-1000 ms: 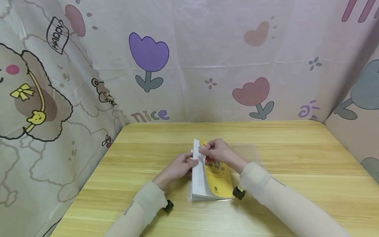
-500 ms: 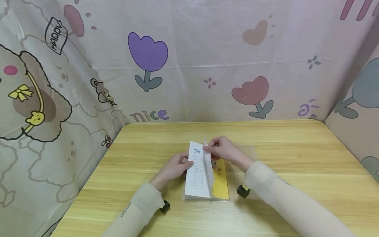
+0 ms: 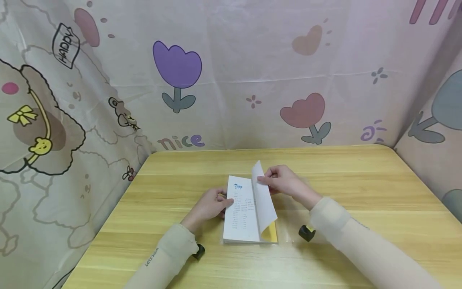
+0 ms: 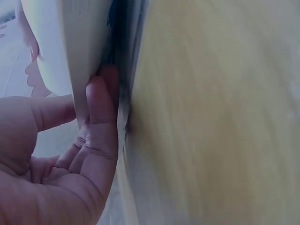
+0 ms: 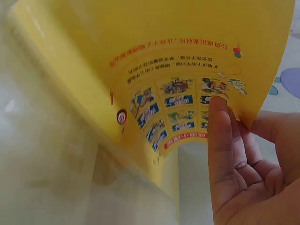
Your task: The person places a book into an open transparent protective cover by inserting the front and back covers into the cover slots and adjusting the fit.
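A paperback book lies partly opened on the table, a white printed page facing up. My left hand grips its left edge, thumb on top of the page and fingers underneath; the left wrist view shows the stacked pages between thumb and fingers. With my right hand I pinch the lifted cover, which curves upward, white inside and yellow outside. In the right wrist view the yellow outer side carries lettering and small pictures, the fingers against it and the thumb mostly hidden behind.
Clear plastic shows along the book's right side on the wooden table. A patterned cloth hangs behind the table and along the sides. Small black devices are on both wrists.
My right hand has moved to the right, lifting the cover away and baring more of the printed page. The book has shifted slightly left, with my left hand still gripping its edge.
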Action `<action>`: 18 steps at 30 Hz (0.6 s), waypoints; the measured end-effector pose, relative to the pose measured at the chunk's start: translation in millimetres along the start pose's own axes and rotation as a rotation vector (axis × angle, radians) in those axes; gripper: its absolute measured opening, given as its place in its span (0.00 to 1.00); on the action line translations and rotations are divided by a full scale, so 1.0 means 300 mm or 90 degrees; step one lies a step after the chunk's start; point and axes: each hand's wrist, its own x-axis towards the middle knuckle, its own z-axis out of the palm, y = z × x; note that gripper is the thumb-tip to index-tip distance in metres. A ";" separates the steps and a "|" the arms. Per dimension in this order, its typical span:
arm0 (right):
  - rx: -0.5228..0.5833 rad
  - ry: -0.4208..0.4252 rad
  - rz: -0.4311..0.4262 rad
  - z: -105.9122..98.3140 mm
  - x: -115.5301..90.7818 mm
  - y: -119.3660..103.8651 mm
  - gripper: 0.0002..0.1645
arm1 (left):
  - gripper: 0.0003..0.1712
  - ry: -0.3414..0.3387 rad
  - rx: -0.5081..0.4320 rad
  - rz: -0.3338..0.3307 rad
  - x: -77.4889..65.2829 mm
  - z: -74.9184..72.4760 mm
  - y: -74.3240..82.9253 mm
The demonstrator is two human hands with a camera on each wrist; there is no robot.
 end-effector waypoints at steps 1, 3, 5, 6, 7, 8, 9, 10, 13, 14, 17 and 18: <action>0.001 -0.002 0.000 -0.006 -0.003 0.002 0.13 | 0.21 0.001 0.004 -0.001 0.000 0.000 0.000; 0.001 -0.005 0.000 -0.018 -0.009 0.008 0.14 | 0.21 0.004 0.011 -0.001 -0.002 -0.001 0.001; 0.006 -0.010 -0.001 -0.025 -0.014 0.011 0.15 | 0.22 0.008 0.015 -0.003 -0.002 -0.005 -0.003; 0.008 -0.011 -0.002 -0.029 -0.017 0.013 0.15 | 0.22 0.009 0.018 -0.004 -0.004 -0.006 -0.004; 0.010 -0.013 -0.003 -0.032 -0.019 0.015 0.15 | 0.23 0.011 0.023 -0.004 -0.007 -0.009 -0.004; 0.012 -0.015 -0.005 -0.035 -0.021 0.017 0.15 | 0.24 0.014 0.027 -0.006 -0.010 -0.011 -0.003; 0.014 -0.017 -0.008 -0.038 -0.023 0.020 0.15 | 0.25 0.015 0.031 -0.007 -0.013 -0.013 -0.002; 0.017 -0.018 -0.010 -0.041 -0.024 0.022 0.15 | 0.26 0.017 0.035 -0.009 -0.015 -0.016 -0.003; 0.014 -0.020 -0.013 -0.046 -0.030 0.026 0.15 | 0.27 0.022 0.043 -0.016 -0.026 -0.024 -0.002; 0.012 -0.021 -0.015 -0.048 -0.031 0.027 0.15 | 0.26 0.022 0.041 -0.020 -0.028 -0.027 -0.002; 0.007 -0.020 -0.015 -0.050 -0.036 0.027 0.15 | 0.24 0.020 0.036 -0.027 -0.032 -0.035 -0.005; 0.005 -0.019 -0.016 -0.051 -0.037 0.027 0.16 | 0.23 0.019 0.035 -0.029 -0.033 -0.037 -0.005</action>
